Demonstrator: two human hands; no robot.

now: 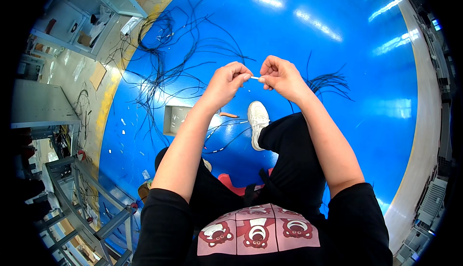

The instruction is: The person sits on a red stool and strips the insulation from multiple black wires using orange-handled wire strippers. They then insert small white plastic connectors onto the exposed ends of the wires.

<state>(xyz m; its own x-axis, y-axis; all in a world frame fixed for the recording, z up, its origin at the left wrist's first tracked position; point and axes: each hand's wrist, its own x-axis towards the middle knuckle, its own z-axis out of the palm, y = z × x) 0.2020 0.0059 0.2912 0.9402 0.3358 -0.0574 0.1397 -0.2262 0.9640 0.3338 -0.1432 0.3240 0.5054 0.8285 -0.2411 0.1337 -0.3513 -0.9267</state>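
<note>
My left hand and my right hand are raised in front of me, almost touching. Between their fingertips is a small white tube, pinched at one end by each hand. Whether a wire runs inside it is too small to tell. Below my left forearm, a shallow grey box with small white bits in it stands on the floor. An orange-handled tool lies just right of that box. Thin black wires with white pieces on them lie near my white shoe.
A large tangle of black wires spreads over the blue floor at the left. Another wire bundle lies beyond my right hand. An open grey metal cabinet stands at the far left, and a metal frame at the near left.
</note>
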